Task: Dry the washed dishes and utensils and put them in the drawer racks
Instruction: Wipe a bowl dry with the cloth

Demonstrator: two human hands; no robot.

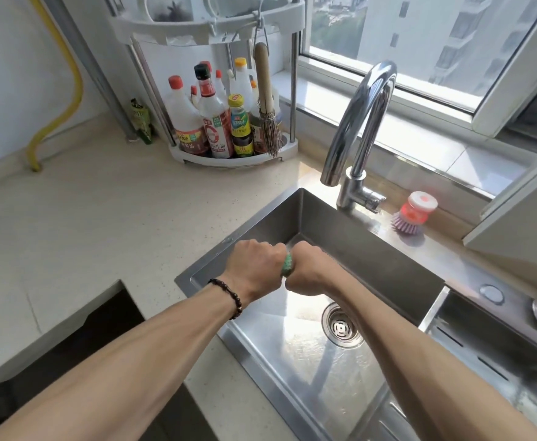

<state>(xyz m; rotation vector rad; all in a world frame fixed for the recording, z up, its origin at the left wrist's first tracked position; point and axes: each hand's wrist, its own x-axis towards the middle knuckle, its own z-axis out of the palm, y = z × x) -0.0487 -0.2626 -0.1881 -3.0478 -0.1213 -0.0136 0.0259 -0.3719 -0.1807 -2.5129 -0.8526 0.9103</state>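
**Two fists wringing a green cloth over the steel sink**

I take the sink (350, 249) as my landmark: a rectangular basin of brushed stainless steel, wet and glaring where the sun strikes it, with one round slotted drain (341, 327) in its floor.

Above the basin's near-left part I see my left hand (256, 268) and right hand (308, 270) knuckle to knuckle. Each grip is curled tight into a fist around one small green cloth (287, 265); only a crumpled sliver of it shows between them. A dark beaded bracelet (229, 297) circles the left wrist.

Behind the sink rises one polished chrome faucet (361, 135), arched like a hook. Right of the faucet, on the ledge behind the basin, sits one dish brush (415, 213) with a red body and purple bristles. Left of the sink spreads the pale speckled bench (101, 224). At the bench's far corner stands a white plastic corner rack (229, 154) crowded with bottles, one straw brush (265, 100) hanging from it.
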